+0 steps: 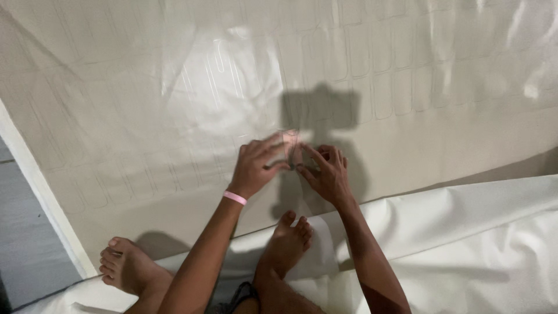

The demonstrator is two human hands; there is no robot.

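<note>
A large glossy off-white sheet (174,87), scored with rows of rounded rectangular outlines, covers the floor. A bare grey strip of floor (23,232) shows at the left. A plain white sheet (465,244) lies folded along the near edge. The left hand (258,166), wearing a pink wristband (235,197), and the right hand (326,173) meet at mid-sheet, fingertips pinching a small clear cut-out piece (290,141) lifted off the surface. Both bare feet rest at the sheet's near edge.
</note>
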